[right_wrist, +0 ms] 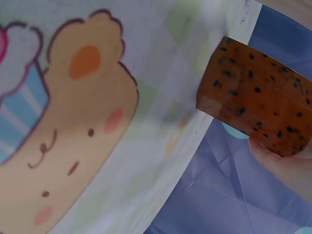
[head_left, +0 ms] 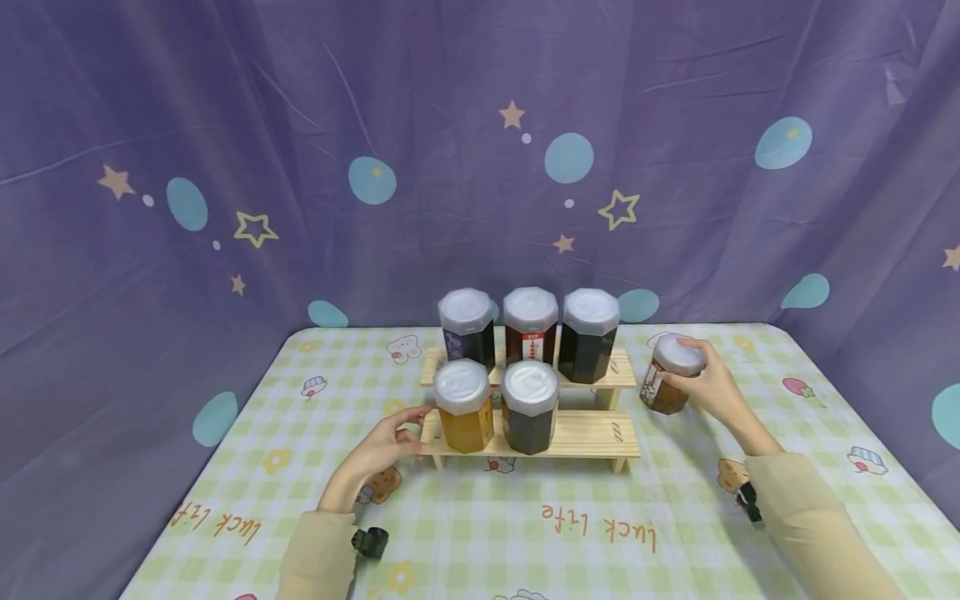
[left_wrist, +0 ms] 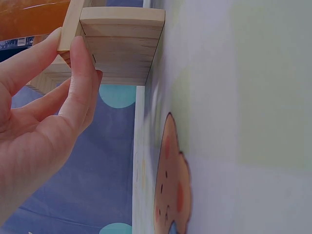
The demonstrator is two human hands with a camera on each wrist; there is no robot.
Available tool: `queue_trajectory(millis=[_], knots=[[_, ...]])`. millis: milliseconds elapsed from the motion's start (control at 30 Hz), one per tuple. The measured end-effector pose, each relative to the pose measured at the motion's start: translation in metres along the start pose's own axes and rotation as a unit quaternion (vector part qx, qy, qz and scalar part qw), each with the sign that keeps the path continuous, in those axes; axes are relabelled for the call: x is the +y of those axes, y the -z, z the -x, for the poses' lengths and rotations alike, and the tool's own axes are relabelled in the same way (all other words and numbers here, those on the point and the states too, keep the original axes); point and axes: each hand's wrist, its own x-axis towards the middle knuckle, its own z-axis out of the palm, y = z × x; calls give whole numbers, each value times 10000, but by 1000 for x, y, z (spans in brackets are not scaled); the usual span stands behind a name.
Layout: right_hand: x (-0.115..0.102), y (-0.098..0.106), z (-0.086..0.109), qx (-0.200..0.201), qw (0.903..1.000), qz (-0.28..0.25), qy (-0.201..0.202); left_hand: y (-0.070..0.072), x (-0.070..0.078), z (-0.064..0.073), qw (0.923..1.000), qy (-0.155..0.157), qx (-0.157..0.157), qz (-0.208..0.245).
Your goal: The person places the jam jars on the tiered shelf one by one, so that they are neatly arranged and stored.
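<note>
A two-step wooden rack stands mid-table. My left hand pinches the left end of its lower step; in the left wrist view, thumb and fingertips meet the wooden board. To the right of the rack, my right hand grips a white-lidded jar near its top. That jar leans a little, and the right wrist view shows orange-brown contents with dark seeds in the jar. On the lower step stand an amber jar and a dark grey jar.
The upper step carries three dark jars: one at left, a red-labelled one in the middle, one at right. A checked cloth covers the table. Behind hangs a purple curtain.
</note>
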Motion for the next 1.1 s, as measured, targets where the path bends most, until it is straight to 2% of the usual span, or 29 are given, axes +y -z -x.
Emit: queue_trajectory(millis=[600, 1100], knots=[[2, -7, -1, 407, 9986, 339, 18, 0, 0, -1, 10000, 37, -43, 56], [0, -11, 2, 660, 9975, 221, -136, 0, -1, -1, 10000, 15, -29, -6]])
